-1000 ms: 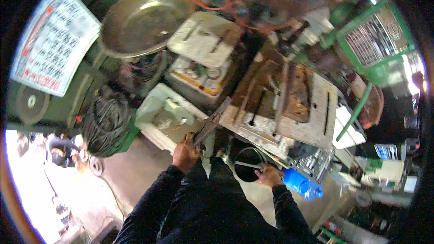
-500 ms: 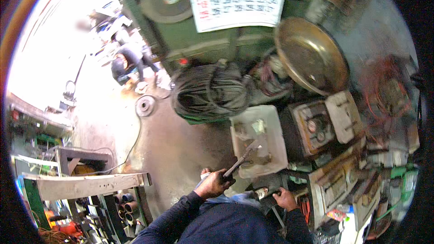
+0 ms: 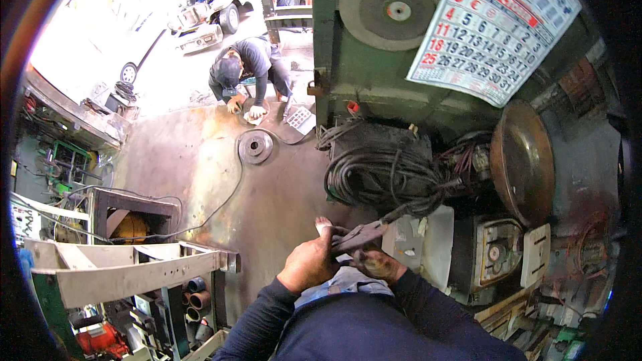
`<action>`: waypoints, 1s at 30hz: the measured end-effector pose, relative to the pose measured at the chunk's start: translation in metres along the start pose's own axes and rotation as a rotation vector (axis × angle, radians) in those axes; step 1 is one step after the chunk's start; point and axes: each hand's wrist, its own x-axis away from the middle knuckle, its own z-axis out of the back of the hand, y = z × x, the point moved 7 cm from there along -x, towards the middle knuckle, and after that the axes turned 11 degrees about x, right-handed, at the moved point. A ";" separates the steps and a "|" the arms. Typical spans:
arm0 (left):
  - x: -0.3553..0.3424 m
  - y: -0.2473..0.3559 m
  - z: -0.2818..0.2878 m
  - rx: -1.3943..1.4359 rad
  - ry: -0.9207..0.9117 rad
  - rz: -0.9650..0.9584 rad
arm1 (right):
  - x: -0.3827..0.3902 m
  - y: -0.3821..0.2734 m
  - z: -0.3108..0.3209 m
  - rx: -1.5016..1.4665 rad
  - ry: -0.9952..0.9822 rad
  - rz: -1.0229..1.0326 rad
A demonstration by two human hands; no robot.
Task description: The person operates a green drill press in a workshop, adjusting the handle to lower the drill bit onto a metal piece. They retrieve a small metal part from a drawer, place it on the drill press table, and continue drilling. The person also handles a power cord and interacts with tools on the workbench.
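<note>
Right hand (image 3: 378,265) partly behind dark tool (image 3: 360,236), calendar (image 3: 491,33) top cut off, reddish coil (image 3: 591,249) blurred

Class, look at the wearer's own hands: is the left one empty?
No: the left hand grips a grey tool in front of the body.

2 dark-sleeved forearms (image 3: 262,315) angle inward, the left grip (image 3: 309,265) and right grip (image 3: 378,265) curled close together.
</note>
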 end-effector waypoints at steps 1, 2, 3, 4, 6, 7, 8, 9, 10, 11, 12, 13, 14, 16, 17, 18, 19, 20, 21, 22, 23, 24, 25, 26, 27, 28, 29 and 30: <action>-0.019 0.012 0.017 -0.004 0.045 -0.164 | -0.025 0.000 -0.002 0.083 0.050 0.007; -0.036 0.013 0.032 -0.046 0.065 -0.181 | -0.053 0.007 -0.002 0.136 0.093 -0.002; -0.055 0.015 0.048 -0.100 0.109 -0.224 | -0.080 0.022 -0.005 0.152 0.078 -0.134; -0.075 0.018 0.066 -0.155 0.158 -0.266 | -0.106 0.040 -0.001 -0.392 0.144 -0.222; -0.115 0.011 0.100 -0.045 0.094 -0.275 | -0.148 0.076 -0.004 -1.460 0.241 -0.478; -0.132 0.004 0.120 -0.014 0.049 -0.263 | -0.166 0.096 0.004 -1.214 0.220 -0.618; -0.147 -0.002 0.141 0.015 0.000 -0.259 | -0.183 0.102 0.022 -1.095 0.248 -0.494; -0.163 -0.005 0.171 -0.055 0.082 -0.304 | -0.196 0.111 0.041 -0.919 0.298 -0.429; -0.180 -0.009 0.202 -0.063 0.166 -0.326 | -0.204 0.113 0.065 -0.369 0.232 -0.334; -0.199 -0.022 0.229 0.042 0.163 -0.256 | -0.211 0.111 0.090 0.235 0.260 -0.214; -0.220 -0.034 0.254 0.151 0.165 -0.186 | -0.214 0.115 0.104 0.310 0.331 -0.200; -0.239 -0.038 0.275 0.213 0.171 -0.201 | -0.216 0.124 0.117 0.274 0.348 -0.257; -0.262 -0.044 0.296 0.279 0.172 -0.204 | -0.213 0.138 0.126 0.178 0.363 -0.396; -0.311 -0.056 0.330 0.324 0.144 -0.194 | -0.193 0.169 0.126 -0.748 0.490 -0.779; -0.338 -0.060 0.343 0.361 0.130 -0.207 | -0.184 0.172 0.136 -0.487 0.484 -0.908; -0.367 -0.062 0.356 0.400 0.124 -0.260 | -0.173 0.174 0.145 -0.185 0.442 -1.065; -0.397 -0.067 0.365 0.395 0.114 -0.250 | -0.170 0.169 0.150 0.027 0.389 -1.059; -0.428 -0.069 0.375 0.390 0.113 -0.282 | -0.163 0.164 0.156 0.288 0.360 -1.106; -0.460 -0.072 0.383 0.384 0.125 -0.271 | -0.148 0.167 0.148 0.311 0.269 -1.264; -0.488 -0.074 0.389 0.378 0.141 -0.280 | -0.130 0.166 0.142 0.357 0.196 -1.403; -0.516 -0.077 0.395 0.401 0.115 -0.301 | -0.118 0.165 0.134 0.438 0.245 -1.448; -0.539 -0.082 0.398 0.423 0.087 -0.297 | -0.102 0.162 0.119 0.529 0.215 -1.521; -0.560 -0.088 0.403 0.410 0.080 -0.291 | -0.098 0.159 0.102 0.676 -0.028 -1.382; -0.578 -0.095 0.408 0.390 0.070 -0.280 | -0.084 0.156 0.078 0.808 -0.365 -1.303; -0.597 -0.101 0.414 0.362 0.078 -0.295 | -0.076 0.156 0.059 0.814 -0.420 -1.224; -0.616 -0.111 0.417 0.390 0.049 -0.254 | -0.058 0.154 0.042 0.748 -0.477 -1.274; -0.630 -0.119 0.418 0.415 0.030 -0.233 | -0.041 0.151 0.023 0.670 -0.523 -1.324; -0.643 -0.128 0.420 0.438 0.008 -0.210 | -0.029 0.145 0.008 0.605 -0.562 -1.362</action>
